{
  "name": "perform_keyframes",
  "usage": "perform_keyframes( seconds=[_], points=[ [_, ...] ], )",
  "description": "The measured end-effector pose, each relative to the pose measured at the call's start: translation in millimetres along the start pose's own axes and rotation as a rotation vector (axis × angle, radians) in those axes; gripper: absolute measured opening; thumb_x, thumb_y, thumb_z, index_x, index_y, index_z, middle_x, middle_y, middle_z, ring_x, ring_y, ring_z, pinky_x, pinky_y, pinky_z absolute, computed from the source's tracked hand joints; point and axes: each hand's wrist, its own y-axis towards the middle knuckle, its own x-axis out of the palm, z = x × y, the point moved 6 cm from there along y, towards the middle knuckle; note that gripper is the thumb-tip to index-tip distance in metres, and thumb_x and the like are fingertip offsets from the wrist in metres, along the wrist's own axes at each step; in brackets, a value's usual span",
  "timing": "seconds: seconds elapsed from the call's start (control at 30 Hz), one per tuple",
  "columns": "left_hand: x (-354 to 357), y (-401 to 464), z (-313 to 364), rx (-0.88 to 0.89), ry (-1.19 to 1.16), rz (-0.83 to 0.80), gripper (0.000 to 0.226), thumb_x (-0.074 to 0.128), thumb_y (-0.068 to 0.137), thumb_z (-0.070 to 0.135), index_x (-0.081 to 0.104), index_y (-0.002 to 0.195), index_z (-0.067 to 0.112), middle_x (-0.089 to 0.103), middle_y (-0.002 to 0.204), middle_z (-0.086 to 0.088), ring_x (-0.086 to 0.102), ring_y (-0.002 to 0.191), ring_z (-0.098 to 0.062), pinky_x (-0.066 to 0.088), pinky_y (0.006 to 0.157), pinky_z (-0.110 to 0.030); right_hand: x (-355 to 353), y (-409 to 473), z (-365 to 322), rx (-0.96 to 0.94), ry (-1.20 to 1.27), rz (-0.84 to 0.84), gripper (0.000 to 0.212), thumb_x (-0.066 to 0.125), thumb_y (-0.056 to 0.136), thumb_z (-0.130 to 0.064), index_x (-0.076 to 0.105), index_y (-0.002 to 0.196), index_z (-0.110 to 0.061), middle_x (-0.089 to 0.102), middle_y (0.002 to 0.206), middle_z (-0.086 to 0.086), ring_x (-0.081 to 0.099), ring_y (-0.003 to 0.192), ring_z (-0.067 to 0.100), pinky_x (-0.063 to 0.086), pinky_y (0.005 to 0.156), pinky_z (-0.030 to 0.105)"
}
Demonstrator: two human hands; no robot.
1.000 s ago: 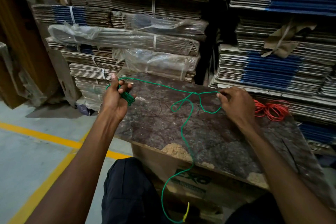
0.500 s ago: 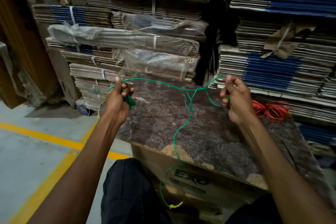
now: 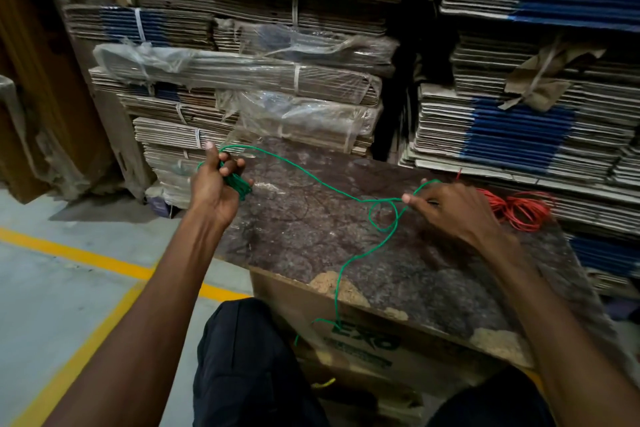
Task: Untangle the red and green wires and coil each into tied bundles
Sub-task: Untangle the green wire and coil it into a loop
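Note:
My left hand (image 3: 216, 184) grips a small coil of green wire (image 3: 239, 184) above the left end of a worn dark board (image 3: 433, 274). From that coil the green wire (image 3: 311, 173) runs right to my right hand (image 3: 450, 210), which pinches it just above the board. A loose loop hangs below the pinch, and the tail drops over the board's front edge down to a yellow tip (image 3: 323, 383). A red wire bundle (image 3: 519, 210) lies on the board just right of my right hand.
The board rests on a cardboard box (image 3: 363, 340) printed EXO. Tall stacks of flattened cartons (image 3: 277, 87) stand close behind and to the right. To the left is grey floor with yellow lines (image 3: 86, 258). My dark-trousered knees (image 3: 249, 357) are below the box.
My right hand has come down and slightly right from a raised position to the board. The green tail has been drawn upward, and its loop now sits under that hand.

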Motion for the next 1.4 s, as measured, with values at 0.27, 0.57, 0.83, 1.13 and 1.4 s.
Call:
perform_keyframes(
  seconds=[0.27, 0.57, 0.83, 1.13, 1.4],
  points=[
    [7.9, -12.2, -21.3, -0.064, 0.095, -0.009, 0.041, 0.038, 0.099, 0.050, 0.044, 0.068, 0.024, 0.035, 0.042, 0.008, 0.057, 0.057, -0.006, 0.041, 0.069, -0.034, -16.6, 3.2, -19.5, 0.075, 0.010, 0.264, 0.028, 0.074, 0.075, -0.048, 0.065, 0.079, -0.022, 0.069, 0.083, 0.003, 0.064, 0.084, 0.031, 0.043, 0.067, 0.033],
    [50.6, -34.4, -24.0, -0.074, 0.227, -0.205, 0.039, 0.038, 0.100, 0.049, 0.045, 0.070, 0.025, 0.036, 0.044, 0.008, 0.061, 0.065, -0.008, 0.043, 0.069, -0.036, -8.3, 12.1, -82.6, -0.190, 0.421, 0.283, 0.026, 0.069, 0.082, -0.045, 0.071, 0.094, -0.022, 0.066, 0.095, -0.003, 0.060, 0.091, 0.020, 0.047, 0.082, 0.034],
    [73.8, -51.6, -10.5, -0.061, 0.207, -0.290, 0.038, 0.042, 0.098, 0.048, 0.047, 0.071, 0.022, 0.036, 0.045, 0.008, 0.063, 0.064, -0.012, 0.042, 0.074, -0.040, 13.0, 3.7, -124.0, 0.103, 1.489, -0.297, 0.036, 0.039, 0.102, -0.032, 0.066, 0.100, -0.008, 0.070, 0.064, 0.010, 0.064, 0.052, 0.016, 0.051, 0.056, 0.025],
    [79.0, -70.8, -9.1, -0.222, 0.112, -0.411, 0.042, 0.038, 0.099, 0.047, 0.043, 0.066, 0.021, 0.030, 0.042, 0.008, 0.047, 0.048, -0.011, 0.048, 0.091, -0.054, -22.0, 5.9, -90.9, 0.091, 1.344, 0.005, 0.010, 0.062, 0.092, -0.014, 0.071, 0.090, -0.010, 0.051, 0.042, -0.010, 0.033, 0.035, -0.001, 0.031, 0.038, 0.015],
    [105.2, -109.6, -11.9, -0.321, -0.255, -0.882, 0.050, 0.033, 0.096, 0.047, 0.060, 0.066, 0.016, 0.072, 0.078, -0.007, 0.070, 0.097, -0.034, 0.045, 0.095, -0.061, -24.6, 25.6, -64.8, 0.281, 1.266, 0.209, 0.031, 0.076, 0.081, -0.019, 0.058, 0.058, -0.011, 0.045, 0.037, -0.013, 0.031, 0.036, -0.002, 0.023, 0.040, 0.011]
  ],
)
